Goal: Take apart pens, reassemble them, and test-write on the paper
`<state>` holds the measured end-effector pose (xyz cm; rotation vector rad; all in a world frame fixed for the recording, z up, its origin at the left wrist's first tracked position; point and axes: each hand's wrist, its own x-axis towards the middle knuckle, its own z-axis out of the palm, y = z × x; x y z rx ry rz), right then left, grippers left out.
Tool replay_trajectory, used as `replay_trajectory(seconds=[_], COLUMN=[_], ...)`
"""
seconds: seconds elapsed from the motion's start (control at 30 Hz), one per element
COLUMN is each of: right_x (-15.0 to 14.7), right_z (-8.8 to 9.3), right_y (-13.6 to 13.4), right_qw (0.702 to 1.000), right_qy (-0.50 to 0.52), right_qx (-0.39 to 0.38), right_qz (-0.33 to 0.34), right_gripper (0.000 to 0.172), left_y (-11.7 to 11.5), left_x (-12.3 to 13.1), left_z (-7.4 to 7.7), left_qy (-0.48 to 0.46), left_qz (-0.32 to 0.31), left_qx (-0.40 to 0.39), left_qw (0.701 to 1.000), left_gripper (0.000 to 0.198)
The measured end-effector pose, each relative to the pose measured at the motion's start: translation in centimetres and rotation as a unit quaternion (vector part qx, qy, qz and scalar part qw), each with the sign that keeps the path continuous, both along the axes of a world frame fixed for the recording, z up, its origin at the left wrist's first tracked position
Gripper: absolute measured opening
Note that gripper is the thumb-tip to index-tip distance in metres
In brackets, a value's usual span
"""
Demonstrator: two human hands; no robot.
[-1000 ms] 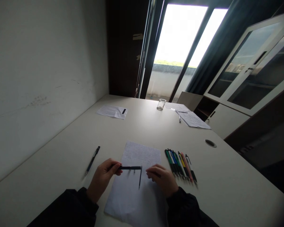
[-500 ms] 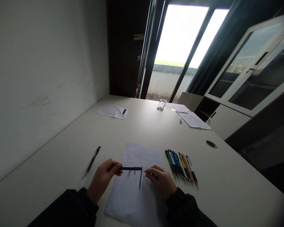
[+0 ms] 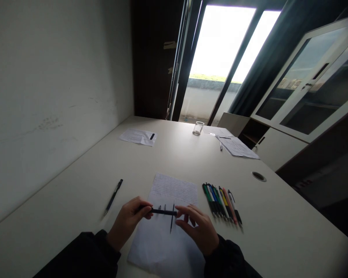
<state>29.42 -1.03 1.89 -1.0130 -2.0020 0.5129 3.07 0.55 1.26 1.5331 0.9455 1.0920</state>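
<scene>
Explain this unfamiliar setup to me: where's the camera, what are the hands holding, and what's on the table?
No machine: these are a person's bare hands, seen from a camera worn on their head. The left hand holds a dark pen-like tube; the right hand is at its other end, whether gripping is hard to tell. On the sheet of paper below lie a thin dark rod, perhaps a refill, and two small parts. A lone pen lies to the left, a row of pens to the right. Farther back on the white table are a glass jar and papers.

No legible text anywhere
</scene>
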Motion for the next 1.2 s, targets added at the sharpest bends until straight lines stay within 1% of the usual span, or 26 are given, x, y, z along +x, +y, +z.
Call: replay_trajectory(seconds=[0.1,0.2,0.4,0.53,0.67,0.77,0.9,1.03,1.2], right_x=[-0.5,-0.2,2.1,3.8,4.8,4.8,4.6,4.3,3.8], right_z=[0.2,0.3,1.0,1.3,0.6,-0.3,-1.0,-1.2,-1.5], right_y=[-0.3,-0.2,0.1,0.1,0.2,0.2,0.2,0.2,0.4], right_qw=[1.000,0.999,0.997,0.996,0.998,0.997,0.991,0.986,0.981], right_qy=[-0.001,0.006,0.033,0.017,-0.016,-0.060,-0.126,-0.152,-0.185], right_qx=[0.003,-0.011,-0.030,-0.008,-0.016,-0.025,0.006,0.047,0.056], right_qz=[-0.015,-0.030,-0.069,-0.085,-0.059,-0.040,-0.042,-0.047,-0.034], right_gripper=[0.016,0.014,0.016,0.016,0.014,0.017,0.022,0.024,0.025], left_y=[-0.1,-0.1,0.0,0.2,0.3,0.3,0.4,0.4,0.2], left_x=[0.1,0.1,-0.2,-0.5,-0.5,-0.4,-0.3,-0.3,-0.3], left_z=[0.1,0.2,0.2,0.0,-0.2,-0.2,-0.2,-0.3,-0.2], left_qy=[0.018,0.030,0.027,0.011,0.007,0.014,0.016,0.018,0.018], left_qz=[-0.017,-0.021,0.005,0.018,0.026,0.025,0.027,0.029,0.029], left_qx=[0.023,0.036,0.035,0.023,0.014,0.012,0.012,0.012,0.005], left_qw=[0.999,0.999,0.999,1.000,1.000,1.000,0.999,0.999,0.999], left_gripper=[0.016,0.014,0.015,0.015,0.015,0.015,0.017,0.018,0.017])
